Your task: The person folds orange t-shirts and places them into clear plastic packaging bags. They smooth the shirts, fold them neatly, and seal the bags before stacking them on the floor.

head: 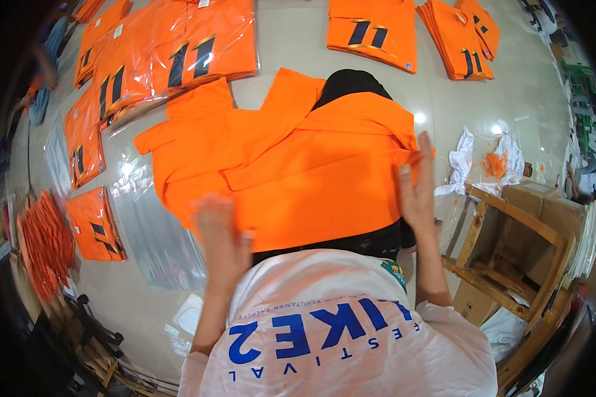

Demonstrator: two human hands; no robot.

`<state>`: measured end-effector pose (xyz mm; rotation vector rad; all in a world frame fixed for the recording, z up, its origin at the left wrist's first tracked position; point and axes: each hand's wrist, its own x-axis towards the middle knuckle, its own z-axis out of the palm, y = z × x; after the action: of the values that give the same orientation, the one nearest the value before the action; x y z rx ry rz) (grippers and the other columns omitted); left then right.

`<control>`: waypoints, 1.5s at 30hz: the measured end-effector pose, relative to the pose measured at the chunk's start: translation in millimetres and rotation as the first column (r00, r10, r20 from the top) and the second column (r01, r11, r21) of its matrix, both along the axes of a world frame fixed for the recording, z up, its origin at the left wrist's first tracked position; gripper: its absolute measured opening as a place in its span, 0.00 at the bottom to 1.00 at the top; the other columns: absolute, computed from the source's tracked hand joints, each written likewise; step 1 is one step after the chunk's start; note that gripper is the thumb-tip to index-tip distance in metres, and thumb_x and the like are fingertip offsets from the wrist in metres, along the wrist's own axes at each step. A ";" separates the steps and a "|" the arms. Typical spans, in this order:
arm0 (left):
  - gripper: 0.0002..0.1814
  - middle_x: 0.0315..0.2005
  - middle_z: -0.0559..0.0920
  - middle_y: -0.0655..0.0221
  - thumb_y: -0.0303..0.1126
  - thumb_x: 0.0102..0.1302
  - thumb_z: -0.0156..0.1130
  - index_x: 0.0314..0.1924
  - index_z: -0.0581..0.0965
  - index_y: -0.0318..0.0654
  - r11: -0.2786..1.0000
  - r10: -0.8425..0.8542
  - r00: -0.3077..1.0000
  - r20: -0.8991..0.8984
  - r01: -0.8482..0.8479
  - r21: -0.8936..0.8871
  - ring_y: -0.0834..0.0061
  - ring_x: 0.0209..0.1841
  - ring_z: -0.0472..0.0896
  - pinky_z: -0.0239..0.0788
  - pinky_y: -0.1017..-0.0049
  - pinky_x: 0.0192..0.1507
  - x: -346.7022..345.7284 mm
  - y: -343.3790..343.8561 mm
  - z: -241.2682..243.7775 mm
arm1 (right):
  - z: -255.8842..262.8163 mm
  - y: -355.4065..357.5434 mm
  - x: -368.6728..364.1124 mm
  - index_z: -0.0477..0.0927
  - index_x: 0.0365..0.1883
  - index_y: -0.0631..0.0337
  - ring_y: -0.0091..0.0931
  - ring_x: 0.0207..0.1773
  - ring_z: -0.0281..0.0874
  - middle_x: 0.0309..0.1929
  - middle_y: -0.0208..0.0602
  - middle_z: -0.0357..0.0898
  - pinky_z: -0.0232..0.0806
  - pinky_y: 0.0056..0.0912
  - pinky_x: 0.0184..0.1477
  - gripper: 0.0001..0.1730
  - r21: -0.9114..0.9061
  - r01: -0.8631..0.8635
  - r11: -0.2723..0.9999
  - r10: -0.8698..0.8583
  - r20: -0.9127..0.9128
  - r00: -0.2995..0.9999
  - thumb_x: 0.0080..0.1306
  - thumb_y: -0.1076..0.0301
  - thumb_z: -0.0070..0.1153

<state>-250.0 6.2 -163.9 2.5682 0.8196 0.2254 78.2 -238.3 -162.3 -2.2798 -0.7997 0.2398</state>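
An orange shirt (303, 183) lies spread across my lap and the floor, partly folded, with its sleeves towards the far left. Black trousers show beneath its near edge, and a black knee (352, 84) shows past its far edge. My left hand (221, 231), blurred, is over the shirt's near left edge with its thumb apart from the fingers. At the shirt's right end is my right hand (417, 191), fingers stretched forward and thumb apart, touching or just above the cloth. Neither hand visibly grips the fabric.
Folded orange shirts numbered 11, several in clear bags (179, 64), lie ahead and left; more shirt stacks (372, 37) lie ahead right. Clear plastic bags (154, 238) sit left. A wooden frame (516, 218), cardboard boxes (526, 198) and white scraps (462, 159) are right.
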 end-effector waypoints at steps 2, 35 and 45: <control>0.38 0.86 0.53 0.50 0.53 0.82 0.53 0.84 0.62 0.43 0.983 -0.179 0.928 -0.326 0.181 -0.024 0.42 0.87 0.44 0.31 0.36 0.83 16.2 -25.2 -4.3 | -1.8 9.6 -13.3 0.51 0.87 0.62 0.45 0.92 0.37 0.90 0.54 0.41 0.36 0.47 0.88 0.41 0.019 -0.070 0.997 0.071 -0.110 0.991 0.86 0.47 0.42; 0.15 0.37 0.79 0.57 0.36 0.73 0.72 0.45 0.79 0.31 0.999 -0.007 1.000 0.010 0.006 0.040 0.56 0.40 0.79 0.72 0.62 0.44 96.0 173.6 5.7 | -103.0 310.1 122.2 0.85 0.51 0.68 0.43 0.57 0.89 0.48 0.50 0.90 0.79 0.47 0.55 0.30 -0.671 -0.557 0.490 0.441 -0.361 0.822 0.54 0.59 0.78; 0.12 0.31 0.80 0.60 0.29 0.70 0.75 0.41 0.76 0.36 0.991 0.134 0.980 0.145 -0.133 -0.022 0.57 0.30 0.78 0.71 0.67 0.34 29.7 87.0 64.0 | 23.5 251.0 110.7 0.82 0.45 0.66 0.25 0.47 0.86 0.38 0.40 0.87 0.76 0.33 0.48 0.10 0.214 -0.420 0.882 0.466 -0.263 0.845 0.66 0.75 0.62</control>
<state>-220.4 93.2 -99.9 2.4536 0.9350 0.4435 188.9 12.7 -138.8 -1.8268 -1.1293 0.7077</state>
